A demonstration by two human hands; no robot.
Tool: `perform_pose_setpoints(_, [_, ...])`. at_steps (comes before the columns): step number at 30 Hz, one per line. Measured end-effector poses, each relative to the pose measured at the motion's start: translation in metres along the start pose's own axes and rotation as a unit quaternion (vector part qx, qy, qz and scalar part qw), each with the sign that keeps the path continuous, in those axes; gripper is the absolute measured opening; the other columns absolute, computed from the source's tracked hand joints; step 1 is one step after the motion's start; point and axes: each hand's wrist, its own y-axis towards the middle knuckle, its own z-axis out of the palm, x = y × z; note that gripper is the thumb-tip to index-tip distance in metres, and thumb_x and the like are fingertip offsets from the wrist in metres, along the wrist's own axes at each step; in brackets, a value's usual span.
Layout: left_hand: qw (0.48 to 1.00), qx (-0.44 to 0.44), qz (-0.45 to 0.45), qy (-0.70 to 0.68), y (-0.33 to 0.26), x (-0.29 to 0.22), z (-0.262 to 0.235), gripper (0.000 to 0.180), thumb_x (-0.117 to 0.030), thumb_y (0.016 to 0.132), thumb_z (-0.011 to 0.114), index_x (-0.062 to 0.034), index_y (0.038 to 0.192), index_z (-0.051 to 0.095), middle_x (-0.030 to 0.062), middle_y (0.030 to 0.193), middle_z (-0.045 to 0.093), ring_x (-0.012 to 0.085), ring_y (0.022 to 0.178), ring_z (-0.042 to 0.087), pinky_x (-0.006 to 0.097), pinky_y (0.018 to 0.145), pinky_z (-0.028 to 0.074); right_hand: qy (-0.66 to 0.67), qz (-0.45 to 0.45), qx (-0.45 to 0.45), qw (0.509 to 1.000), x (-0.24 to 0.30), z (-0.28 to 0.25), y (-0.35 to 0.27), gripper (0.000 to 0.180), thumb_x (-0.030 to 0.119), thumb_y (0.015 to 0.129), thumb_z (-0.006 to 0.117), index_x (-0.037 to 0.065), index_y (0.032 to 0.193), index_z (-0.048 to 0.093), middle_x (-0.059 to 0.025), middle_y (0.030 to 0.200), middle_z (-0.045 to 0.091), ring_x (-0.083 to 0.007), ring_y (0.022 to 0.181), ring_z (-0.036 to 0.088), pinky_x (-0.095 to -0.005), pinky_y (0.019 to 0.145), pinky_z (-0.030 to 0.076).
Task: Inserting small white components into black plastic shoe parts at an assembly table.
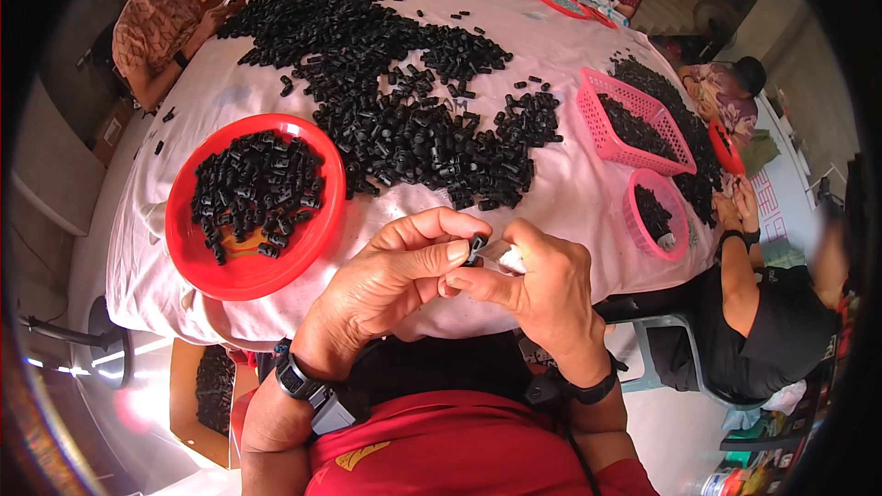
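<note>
Above the near edge of the cloth my two hands meet at chest height. My left hand (386, 280) pinches a small black plastic cylinder (476, 245) between thumb and fingertips. My right hand (556, 294) is closed around a small tool (511, 260); its white part shows between thumb and forefinger, and a thin pale tip points at the cylinder. Whether that tip touches the cylinder I cannot tell. To the left of my hands, a round red tray (176, 220) carries a heap of similar black cylinders. Just beyond them lies a large spread pile of black cylinders (432, 142).
On the right stand a pink basket (588, 124) and a round pink bowl (634, 197), both holding black pieces, beside another dark heap (694, 161). Several people sit around the cloth-covered table (551, 197). Below left is an open cardboard box (197, 432) with black pieces.
</note>
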Motion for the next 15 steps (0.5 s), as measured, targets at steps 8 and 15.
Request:
perform_pose_setpoints(8, [0.999, -0.033, 0.002, 0.015, 0.000, 0.000, 0.004, 0.026, -0.006, 0.095, 0.062, -0.0004, 0.121, 0.062, 0.0046, 0.103, 0.066, 0.0113, 0.089, 0.064, 0.025, 0.079, 0.054, -0.010, 0.032, 0.044, 0.998, 0.003, 0.000, -0.001, 0.048, 0.048, 0.080, 0.077, 0.003, 0.078, 0.060, -0.0126, 0.062, 0.064, -0.0264, 0.057, 0.068, -0.0346, 0.051, 0.050])
perform_pose_setpoints(15, [0.994, -0.086, 0.067, 0.016, -0.004, -0.014, 0.001, 0.028, -0.014, 0.095, 0.064, -0.0023, 0.119, 0.061, 0.0022, 0.095, 0.064, 0.0083, 0.078, 0.059, 0.023, 0.070, 0.049, 0.068, 0.051, 0.029, 0.996, 0.003, -0.006, -0.001, 0.040, 0.035, 0.083, 0.078, 0.002, 0.077, 0.057, -0.0088, 0.061, 0.063, -0.0128, 0.051, 0.059, -0.0299, 0.050, 0.046])
